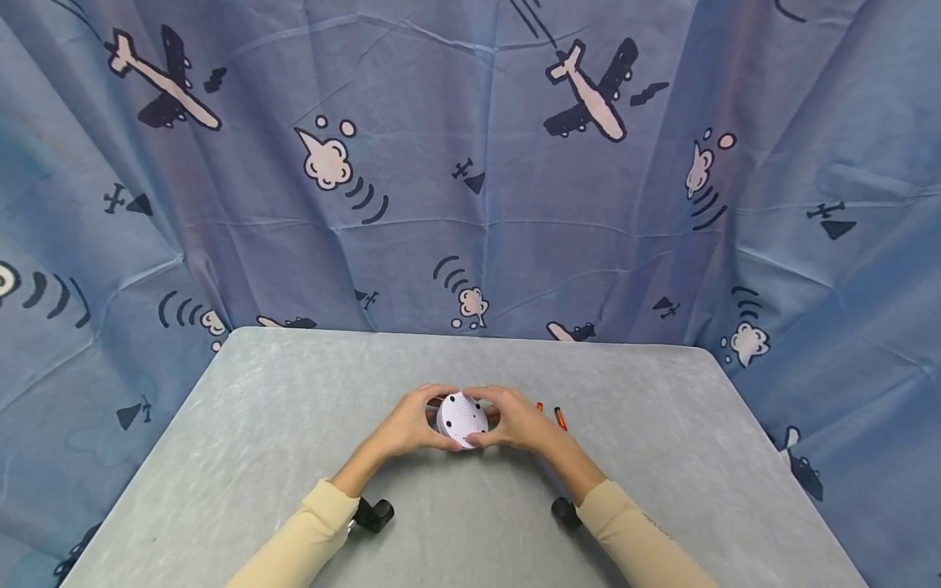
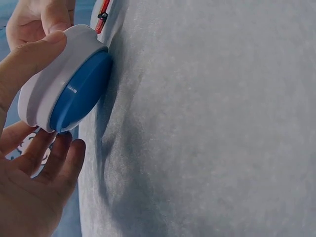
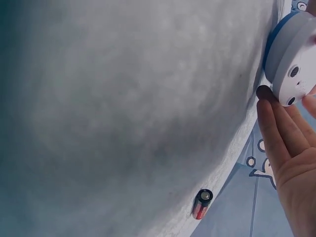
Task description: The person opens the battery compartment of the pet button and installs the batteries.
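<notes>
Both hands hold a round white device (image 1: 463, 416) just above the table, its white face with dark round spots and tiny holes turned up toward the head camera. In the left wrist view a smooth blue part (image 2: 84, 89) fills its underside. My left hand (image 1: 408, 423) grips the left edge, thumb on the near rim and fingers curled to the far side. On the opposite edge my right hand (image 1: 515, 420) grips in the same way, its fingertips touching the rim in the right wrist view. What kind of device it is cannot be told.
A black-and-orange battery (image 1: 560, 419) lies on the grey table (image 1: 294, 408) right of the right hand, with another battery (image 1: 540, 406) partly hidden beside it. A blue patterned curtain (image 1: 412, 163) hangs behind the table. Black wrist cameras (image 1: 373, 516) sit by the sleeves.
</notes>
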`<act>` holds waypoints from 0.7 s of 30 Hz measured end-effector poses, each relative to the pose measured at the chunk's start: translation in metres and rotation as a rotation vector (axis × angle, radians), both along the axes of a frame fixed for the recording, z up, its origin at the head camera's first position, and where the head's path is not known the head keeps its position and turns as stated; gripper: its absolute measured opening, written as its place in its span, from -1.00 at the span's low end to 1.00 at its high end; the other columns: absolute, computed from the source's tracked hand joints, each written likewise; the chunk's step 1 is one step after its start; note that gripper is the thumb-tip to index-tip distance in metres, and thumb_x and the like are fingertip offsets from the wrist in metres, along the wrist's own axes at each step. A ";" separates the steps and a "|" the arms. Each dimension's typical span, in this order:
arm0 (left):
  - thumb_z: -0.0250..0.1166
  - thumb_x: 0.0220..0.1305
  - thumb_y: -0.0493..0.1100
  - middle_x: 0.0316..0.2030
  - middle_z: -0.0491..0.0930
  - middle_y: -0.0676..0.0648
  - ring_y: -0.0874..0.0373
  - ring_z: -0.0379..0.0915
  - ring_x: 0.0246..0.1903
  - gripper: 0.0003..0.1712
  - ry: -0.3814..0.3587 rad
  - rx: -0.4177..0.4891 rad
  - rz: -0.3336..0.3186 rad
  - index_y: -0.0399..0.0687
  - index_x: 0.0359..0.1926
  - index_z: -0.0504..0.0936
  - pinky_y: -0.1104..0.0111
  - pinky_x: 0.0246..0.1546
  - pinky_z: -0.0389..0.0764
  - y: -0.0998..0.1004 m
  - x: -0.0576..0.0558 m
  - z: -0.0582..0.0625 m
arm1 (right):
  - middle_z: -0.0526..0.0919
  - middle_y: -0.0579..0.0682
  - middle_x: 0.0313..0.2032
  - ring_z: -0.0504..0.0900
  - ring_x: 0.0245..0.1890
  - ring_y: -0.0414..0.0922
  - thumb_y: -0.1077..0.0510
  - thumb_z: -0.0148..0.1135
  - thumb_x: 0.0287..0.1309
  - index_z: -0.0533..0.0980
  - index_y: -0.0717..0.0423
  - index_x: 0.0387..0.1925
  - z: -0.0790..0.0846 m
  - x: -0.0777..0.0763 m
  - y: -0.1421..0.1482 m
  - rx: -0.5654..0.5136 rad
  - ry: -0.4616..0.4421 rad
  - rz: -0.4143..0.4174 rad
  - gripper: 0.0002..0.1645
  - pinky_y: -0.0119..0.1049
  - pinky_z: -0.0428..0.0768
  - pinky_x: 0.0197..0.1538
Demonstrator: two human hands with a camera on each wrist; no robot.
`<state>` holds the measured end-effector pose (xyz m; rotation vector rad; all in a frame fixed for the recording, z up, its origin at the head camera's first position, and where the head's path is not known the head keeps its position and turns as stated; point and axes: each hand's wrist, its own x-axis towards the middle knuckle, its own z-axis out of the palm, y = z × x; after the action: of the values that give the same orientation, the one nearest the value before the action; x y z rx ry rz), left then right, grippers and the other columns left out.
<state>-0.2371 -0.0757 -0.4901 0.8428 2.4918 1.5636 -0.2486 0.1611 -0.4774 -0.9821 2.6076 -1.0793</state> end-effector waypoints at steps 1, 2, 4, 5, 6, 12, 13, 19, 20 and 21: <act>0.74 -0.21 -0.23 0.11 0.54 -0.20 -0.11 0.57 0.02 -0.04 -0.002 -0.001 0.000 -0.34 0.27 0.51 0.17 0.01 0.61 0.000 0.000 0.000 | 0.55 0.16 0.23 0.71 -0.06 0.07 0.07 0.62 0.02 0.47 0.24 0.32 0.000 0.000 0.000 -0.008 -0.005 0.001 -0.14 -0.15 0.68 -0.07; 0.74 -0.21 -0.24 0.12 0.54 -0.21 -0.11 0.57 0.02 -0.04 0.000 0.000 -0.002 -0.34 0.27 0.51 0.18 0.01 0.61 0.000 0.000 0.000 | 0.55 0.17 0.23 0.71 -0.06 0.07 0.06 0.62 0.01 0.47 0.25 0.32 0.001 0.000 0.000 -0.015 -0.009 0.003 -0.14 -0.13 0.68 -0.07; 0.74 -0.20 -0.24 0.12 0.53 -0.21 -0.08 0.57 0.02 -0.04 -0.002 -0.001 -0.001 -0.34 0.28 0.50 0.21 0.02 0.60 -0.001 0.000 -0.001 | 0.56 0.14 0.23 0.72 -0.06 0.05 0.04 0.63 0.01 0.48 0.22 0.32 0.002 -0.001 0.001 -0.020 -0.020 0.002 -0.14 -0.14 0.68 -0.06; 0.73 -0.20 -0.24 0.13 0.53 -0.20 -0.07 0.57 0.02 -0.03 -0.003 0.000 -0.003 -0.34 0.28 0.50 0.22 0.02 0.59 -0.001 0.000 -0.001 | 0.56 0.12 0.23 0.72 -0.06 0.04 0.03 0.63 0.01 0.49 0.20 0.32 0.002 -0.001 0.001 -0.021 -0.022 0.002 -0.14 -0.14 0.67 -0.06; 0.73 -0.19 -0.24 0.13 0.53 -0.21 -0.06 0.56 0.03 -0.04 0.001 0.000 -0.006 -0.34 0.28 0.50 0.23 0.03 0.59 -0.001 0.000 -0.001 | 0.57 0.12 0.22 0.72 -0.06 0.03 0.03 0.63 0.01 0.49 0.20 0.32 0.001 -0.002 0.002 -0.019 -0.017 0.006 -0.15 -0.14 0.67 -0.06; 0.73 -0.20 -0.25 0.11 0.52 -0.19 -0.01 0.54 0.03 -0.02 0.018 0.004 -0.019 -0.35 0.29 0.48 0.26 0.03 0.59 -0.001 0.001 0.002 | 0.60 0.12 0.18 0.70 -0.08 0.02 0.00 0.63 0.00 0.50 0.21 0.31 0.000 -0.004 0.003 0.000 0.059 0.029 -0.13 -0.10 0.66 -0.05; 0.74 -0.21 -0.25 0.10 0.52 -0.19 -0.02 0.54 0.03 -0.02 0.022 0.003 -0.019 -0.35 0.28 0.49 0.26 0.03 0.59 0.000 0.001 0.003 | 0.60 0.12 0.18 0.69 -0.09 0.02 -0.01 0.64 -0.01 0.50 0.21 0.31 0.001 -0.004 0.003 0.003 0.071 0.034 -0.12 -0.10 0.66 -0.05; 0.75 -0.25 -0.24 0.05 0.53 -0.16 -0.01 0.54 0.00 -0.03 0.045 -0.021 -0.004 -0.31 0.26 0.53 0.26 -0.01 0.61 0.002 0.002 0.005 | 0.61 0.09 0.17 0.69 -0.09 -0.03 0.00 0.62 -0.02 0.47 0.17 0.35 0.003 -0.003 0.001 0.037 0.066 0.040 -0.10 -0.14 0.66 -0.07; 0.75 -0.25 -0.24 0.05 0.53 -0.16 -0.01 0.55 0.00 -0.03 0.042 -0.024 -0.001 -0.31 0.25 0.53 0.25 -0.01 0.61 0.002 0.002 0.005 | 0.61 0.08 0.17 0.69 -0.09 -0.04 0.01 0.62 -0.02 0.47 0.16 0.35 0.003 -0.003 0.001 0.044 0.061 0.037 -0.10 -0.15 0.66 -0.07; 0.75 -0.25 -0.24 0.05 0.54 -0.16 0.00 0.55 -0.01 -0.04 0.037 -0.025 0.001 -0.31 0.25 0.53 0.24 -0.02 0.62 0.002 0.002 0.005 | 0.61 0.08 0.17 0.69 -0.09 -0.04 0.02 0.61 -0.01 0.47 0.17 0.35 0.003 -0.004 0.000 0.051 0.059 0.037 -0.10 -0.15 0.66 -0.07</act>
<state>-0.2350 -0.0736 -0.4847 0.8759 2.5318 1.5280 -0.2521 0.1613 -0.4744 -1.0628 2.6377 -0.9848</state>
